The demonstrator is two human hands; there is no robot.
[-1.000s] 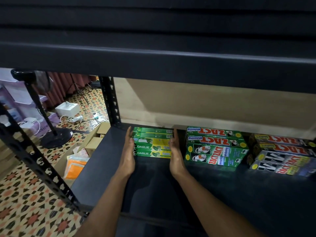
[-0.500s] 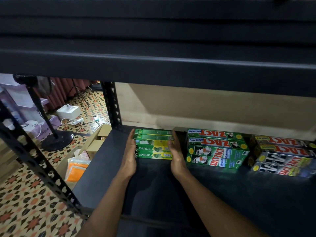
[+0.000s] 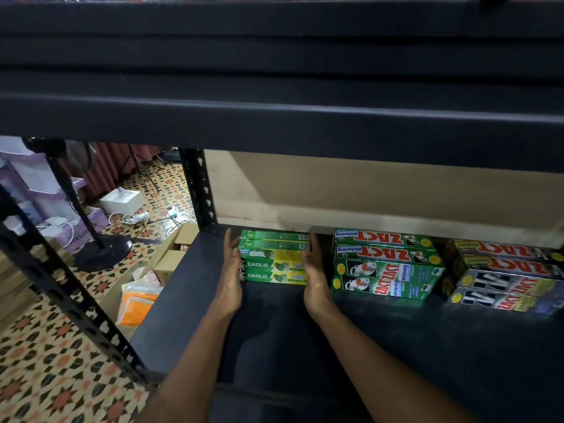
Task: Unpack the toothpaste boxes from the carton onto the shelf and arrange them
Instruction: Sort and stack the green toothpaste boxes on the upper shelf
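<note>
A small stack of green and yellow Darlie toothpaste boxes (image 3: 274, 259) sits at the back left of the dark shelf (image 3: 274, 337). My left hand (image 3: 229, 277) lies flat against the stack's left end, fingers straight. My right hand (image 3: 314, 276) presses flat against its right end. To the right stand a stack of green Zact boxes (image 3: 387, 264) and, further right, a stack of dark Zact boxes (image 3: 506, 274). The open carton (image 3: 175, 254) sits on the floor left of the shelf, partly hidden by the shelf edge.
The upper shelf's dark beam (image 3: 280, 117) hangs low over the space. Perforated black uprights (image 3: 198, 190) frame the left side. On the patterned floor are an orange packet (image 3: 137, 303), a fan base (image 3: 102, 251), a white box (image 3: 122, 201) and cables.
Both hands stay flat on the ends of the Darlie stack. The view has tipped slightly downward; the stack looks barely shifted.
</note>
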